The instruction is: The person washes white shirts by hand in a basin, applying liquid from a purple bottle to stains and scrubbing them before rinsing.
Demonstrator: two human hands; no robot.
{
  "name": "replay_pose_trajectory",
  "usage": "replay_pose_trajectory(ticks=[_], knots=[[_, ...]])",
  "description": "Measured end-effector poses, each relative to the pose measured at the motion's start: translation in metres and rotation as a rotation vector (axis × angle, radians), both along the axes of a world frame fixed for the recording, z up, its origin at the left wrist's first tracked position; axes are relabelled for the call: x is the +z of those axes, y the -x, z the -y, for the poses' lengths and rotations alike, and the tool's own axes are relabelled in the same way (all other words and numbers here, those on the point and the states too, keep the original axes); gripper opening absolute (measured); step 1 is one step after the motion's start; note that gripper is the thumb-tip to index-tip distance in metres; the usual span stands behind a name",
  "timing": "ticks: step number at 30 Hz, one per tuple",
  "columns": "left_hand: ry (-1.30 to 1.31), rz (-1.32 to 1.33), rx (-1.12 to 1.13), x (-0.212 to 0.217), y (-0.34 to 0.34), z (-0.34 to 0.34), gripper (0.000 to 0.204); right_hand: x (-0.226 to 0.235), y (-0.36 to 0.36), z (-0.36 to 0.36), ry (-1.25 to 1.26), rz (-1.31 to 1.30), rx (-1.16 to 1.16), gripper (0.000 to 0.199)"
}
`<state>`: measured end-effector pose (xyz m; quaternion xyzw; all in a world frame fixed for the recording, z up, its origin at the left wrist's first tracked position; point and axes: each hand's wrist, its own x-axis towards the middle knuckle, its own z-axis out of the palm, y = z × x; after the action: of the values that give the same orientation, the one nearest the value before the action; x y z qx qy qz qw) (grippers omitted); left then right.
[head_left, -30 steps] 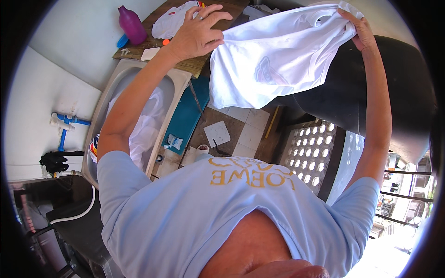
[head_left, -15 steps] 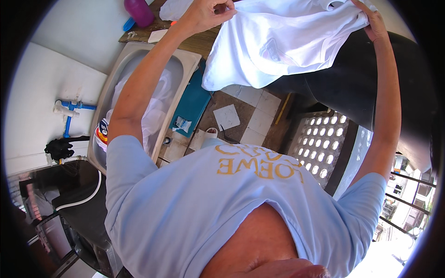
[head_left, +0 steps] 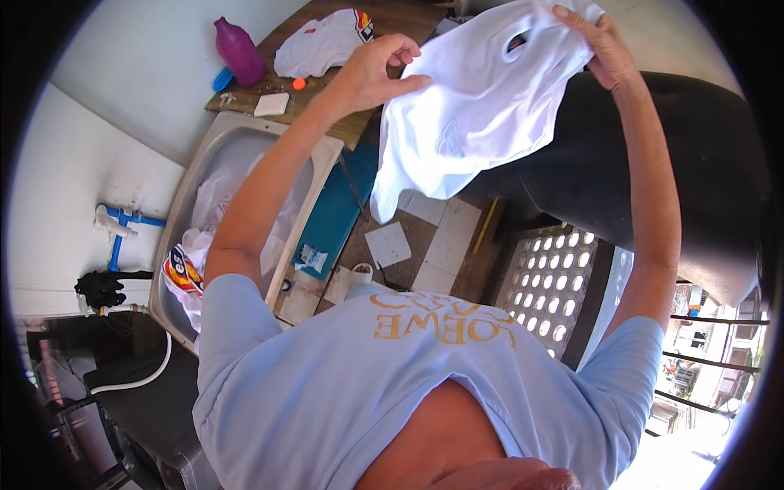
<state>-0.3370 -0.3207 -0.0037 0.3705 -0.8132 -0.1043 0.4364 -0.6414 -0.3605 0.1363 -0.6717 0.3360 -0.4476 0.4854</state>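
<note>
A white T-shirt (head_left: 474, 106) hangs in front of me, with a faint print on its face and its neck opening near the top. My right hand (head_left: 603, 51) grips the shirt's upper right part, thumb over the cloth. By the shirt's left edge, my left hand (head_left: 377, 75) has its thumb and fingers apart, and I see no cloth pinched between them. Below my left forearm lies a grey sink (head_left: 327, 155) holding wet white clothes (head_left: 216, 192) in cloudy water. One garment with a colourful print (head_left: 181, 269) rests against the sink's left side.
On a wooden tabletop (head_left: 343, 126) are a purple bottle (head_left: 238, 55), a blue brush-like item (head_left: 222, 79), an orange cap (head_left: 299, 83), a whitish slab (head_left: 271, 104) and a folded white garment (head_left: 320, 45). A large black rounded object (head_left: 702, 155) stands at right. Blue pipes (head_left: 122, 220) run along the left wall.
The shirt and my right hand have shifted left in view. My left thumb and fingers have parted from their pinch at the shirt's edge. More of the tabletop shows.
</note>
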Motion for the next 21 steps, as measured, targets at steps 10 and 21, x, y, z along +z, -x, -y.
replay_pose_trajectory(ticks=[10,21], knots=[[-0.51,-0.082,0.006,-0.025,0.029,-0.006,0.048,-0.02,-0.001,0.007,-0.26,-0.069,0.31,0.091],[-0.505,-0.517,-0.454,0.029,0.067,0.009,0.073,-0.038,-0.004,0.008,-0.293,-0.137,0.485,0.102]])
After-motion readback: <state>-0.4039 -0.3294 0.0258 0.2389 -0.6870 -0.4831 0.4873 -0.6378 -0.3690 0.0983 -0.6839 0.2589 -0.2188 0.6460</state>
